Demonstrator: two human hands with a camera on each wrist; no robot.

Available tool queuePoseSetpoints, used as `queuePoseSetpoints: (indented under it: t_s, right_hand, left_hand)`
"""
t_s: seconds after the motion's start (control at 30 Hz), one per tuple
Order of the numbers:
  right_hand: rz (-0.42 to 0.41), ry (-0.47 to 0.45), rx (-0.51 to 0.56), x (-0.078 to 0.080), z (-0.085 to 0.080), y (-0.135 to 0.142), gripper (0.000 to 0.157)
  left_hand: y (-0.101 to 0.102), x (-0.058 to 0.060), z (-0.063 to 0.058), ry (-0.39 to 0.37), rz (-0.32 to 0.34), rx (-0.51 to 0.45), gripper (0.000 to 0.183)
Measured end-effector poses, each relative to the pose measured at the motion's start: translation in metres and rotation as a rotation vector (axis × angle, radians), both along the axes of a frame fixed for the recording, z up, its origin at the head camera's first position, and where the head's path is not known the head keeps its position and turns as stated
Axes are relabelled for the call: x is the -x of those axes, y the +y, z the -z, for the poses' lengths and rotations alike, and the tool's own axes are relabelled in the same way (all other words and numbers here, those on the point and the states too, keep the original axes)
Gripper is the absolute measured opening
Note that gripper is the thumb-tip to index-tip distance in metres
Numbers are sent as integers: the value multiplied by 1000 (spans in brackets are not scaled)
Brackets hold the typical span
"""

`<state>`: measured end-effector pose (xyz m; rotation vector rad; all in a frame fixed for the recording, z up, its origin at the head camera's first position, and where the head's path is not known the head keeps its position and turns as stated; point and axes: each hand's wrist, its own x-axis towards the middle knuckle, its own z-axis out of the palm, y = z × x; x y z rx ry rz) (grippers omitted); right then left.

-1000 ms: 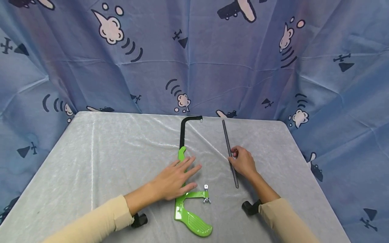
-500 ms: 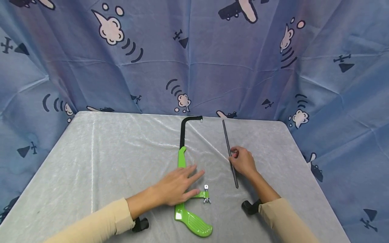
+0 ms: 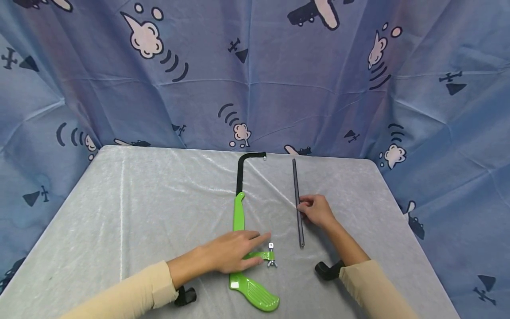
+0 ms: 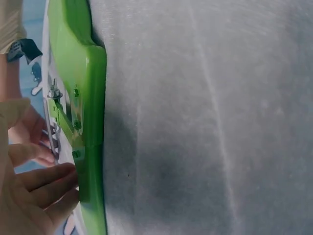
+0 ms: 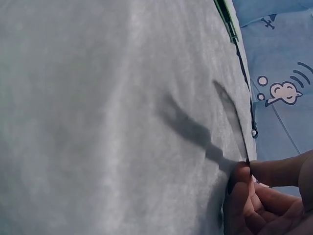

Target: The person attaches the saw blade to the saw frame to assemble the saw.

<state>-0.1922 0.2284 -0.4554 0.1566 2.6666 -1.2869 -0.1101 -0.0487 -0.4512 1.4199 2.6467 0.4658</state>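
Note:
A hacksaw frame point(image 3: 238, 217) with a bright green handle and a black bent front bar lies along the middle of the table, its black end pointing away. My left hand point(image 3: 228, 251) lies over its green middle, fingers fairly straight, thumb beside the short arm with the wing nut point(image 3: 272, 263). In the left wrist view, fingertips point(image 4: 68, 171) meet the side of the green frame point(image 4: 78, 39). To the right, my right hand point(image 3: 318, 210) pinches a dark grey hacksaw blade point(image 3: 296, 181) between thumb and fingers near its middle. The blade stands roughly parallel to the frame.
A pale grey cloth covers the table point(image 3: 167, 195). Behind it hangs a blue patterned curtain point(image 3: 279, 115). Black wrist mounts point(image 3: 328, 271) sit by both cuffs, close over the cloth.
My left hand has slid nearer along the frame toward the handle. The right hand has turned the blade, its near end swinging left so that it lies straighter.

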Motion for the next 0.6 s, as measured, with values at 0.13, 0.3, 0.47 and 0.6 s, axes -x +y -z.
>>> queuePoseSetpoints:
  t_s: [0.13,0.3,0.47,0.6]
  right_hand:
    - [32,-78,128,0,-1,-1,36]
    - [45,-131,232,-2,-3,-2,37]
    - [31,-158,292,-4,-4,-2,39]
    - [25,-169,312,-4,-5,-4,41]
  left_hand:
    - [-1,0,0,-53,26,3,61]
    - [0,-1,-2,-85,28,-14,62]
    - [1,-1,-5,-130,22,-29,63]
    - [2,1,-7,-207,41,-59,64]
